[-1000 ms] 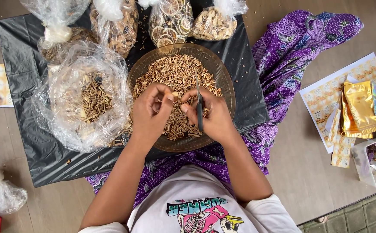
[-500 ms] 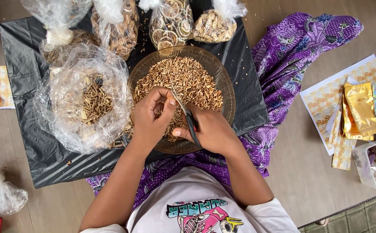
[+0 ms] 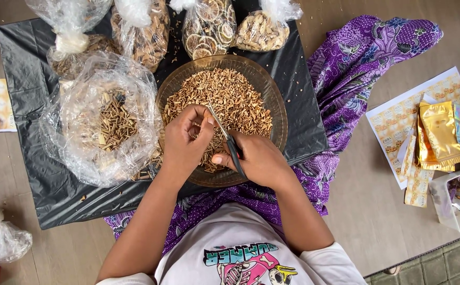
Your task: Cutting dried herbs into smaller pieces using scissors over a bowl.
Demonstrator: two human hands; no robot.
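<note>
Over a round brown bowl (image 3: 272, 100) heaped with chopped dried pieces (image 3: 230, 100), the right hand (image 3: 259, 161) is closed around small scissors (image 3: 229, 138), blades angled up-left. The left hand (image 3: 185, 140) pinches what seems a small piece at the blade tips, mostly hidden by fingers. Crinkled clear plastic bags (image 3: 103, 119) of dried sticks and slices crowd a black plastic sheet (image 3: 35, 174); purple patterned cloth (image 3: 362, 68) and gold foil pouches (image 3: 441, 134) lie right.

Between our fingers (image 3: 197, 122) lie thin metal scissors (image 3: 226, 138); beneath them a glossy brown plastic bowl (image 3: 278, 108) of rough dry chips, on crinkled black plastic sheet (image 3: 24, 105).
</note>
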